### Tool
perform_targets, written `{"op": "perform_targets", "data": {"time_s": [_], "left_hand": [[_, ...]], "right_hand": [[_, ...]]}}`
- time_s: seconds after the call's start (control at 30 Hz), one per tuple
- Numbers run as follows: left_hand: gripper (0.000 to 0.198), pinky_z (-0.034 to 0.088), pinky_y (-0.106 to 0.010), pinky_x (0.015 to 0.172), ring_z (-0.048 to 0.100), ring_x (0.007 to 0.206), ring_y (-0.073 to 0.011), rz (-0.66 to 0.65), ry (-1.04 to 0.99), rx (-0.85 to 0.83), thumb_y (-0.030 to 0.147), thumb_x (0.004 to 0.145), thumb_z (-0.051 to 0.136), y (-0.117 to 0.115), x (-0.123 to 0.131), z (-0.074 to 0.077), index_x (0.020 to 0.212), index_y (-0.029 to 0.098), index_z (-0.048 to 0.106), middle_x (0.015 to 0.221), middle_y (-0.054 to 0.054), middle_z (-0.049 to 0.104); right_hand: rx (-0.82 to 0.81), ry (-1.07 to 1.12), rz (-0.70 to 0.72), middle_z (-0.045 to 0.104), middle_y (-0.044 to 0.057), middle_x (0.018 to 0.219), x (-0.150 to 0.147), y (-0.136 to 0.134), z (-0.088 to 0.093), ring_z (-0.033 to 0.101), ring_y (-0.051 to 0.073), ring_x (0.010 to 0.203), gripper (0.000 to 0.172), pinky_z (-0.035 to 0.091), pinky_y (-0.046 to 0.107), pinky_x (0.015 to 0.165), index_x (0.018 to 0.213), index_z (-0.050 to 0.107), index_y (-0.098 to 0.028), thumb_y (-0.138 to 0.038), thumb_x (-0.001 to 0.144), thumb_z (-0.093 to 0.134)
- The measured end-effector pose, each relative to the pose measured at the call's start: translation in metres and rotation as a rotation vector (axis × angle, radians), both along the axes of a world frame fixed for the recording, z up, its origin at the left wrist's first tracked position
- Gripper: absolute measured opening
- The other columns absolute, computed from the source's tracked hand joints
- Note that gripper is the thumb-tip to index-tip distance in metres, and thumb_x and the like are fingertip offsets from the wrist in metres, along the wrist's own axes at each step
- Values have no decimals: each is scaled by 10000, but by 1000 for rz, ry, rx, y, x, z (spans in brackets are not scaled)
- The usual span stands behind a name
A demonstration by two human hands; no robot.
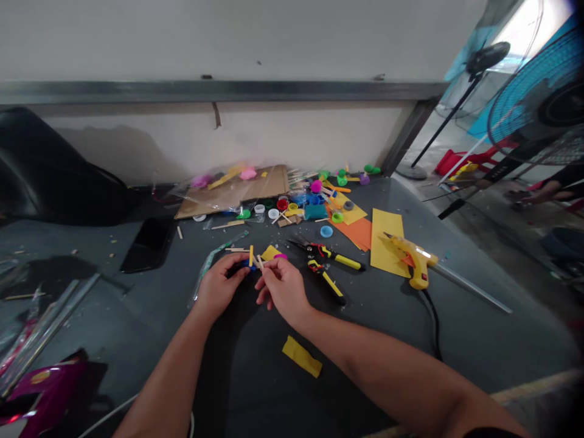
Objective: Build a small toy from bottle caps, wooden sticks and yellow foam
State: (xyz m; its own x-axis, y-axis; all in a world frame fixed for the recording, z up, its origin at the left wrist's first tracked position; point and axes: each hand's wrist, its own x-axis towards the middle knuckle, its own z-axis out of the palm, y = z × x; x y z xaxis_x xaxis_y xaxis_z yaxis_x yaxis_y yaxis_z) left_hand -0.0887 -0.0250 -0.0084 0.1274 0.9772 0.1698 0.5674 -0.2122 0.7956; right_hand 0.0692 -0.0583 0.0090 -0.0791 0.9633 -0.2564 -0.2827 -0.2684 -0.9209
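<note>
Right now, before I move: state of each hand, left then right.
Left hand: closed, holding a small blue piece.
Right hand: pinching a thin wooden stick.

Left hand (221,285) curled, right hand (283,289) pinching, both just apart

Two yellow-handled pliers (347,262) are lying just right of the right hand (283,289), and a yellow hot glue gun (413,258) is resting farther right, against a sheet of yellow card (385,243). A scrap of yellow card (301,356) is lying below the right hand. Coloured bottle caps (283,204) are sitting well beyond both hands, while a black smartphone (148,243) is lying left of the left hand (221,286).
</note>
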Motion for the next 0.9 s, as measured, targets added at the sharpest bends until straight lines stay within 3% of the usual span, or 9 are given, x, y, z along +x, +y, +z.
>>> {"op": "perform_targets", "data": {"time_s": [0.57,0.9], "left_hand": [[334,447,-384,960,584,1058,-228,9,3,-7,398,779,574,0,1,2,1056,221,634,1137,-57,638],[321,440,-382,965,585,1048,-225,3,5,-2,376,785,567,-1,1,3,1058,220,633,1138,-57,637]], "right_hand": [[7,-61,12,549,-87,518,-2,1,0,530,71,326,111,300,109,249,838,511,-186,-255,759,546],[-29,11,-96,549,-87,522,-1,5,0,542,86,335,121,301,125,245,834,466,-193,-271,768,532]]}}
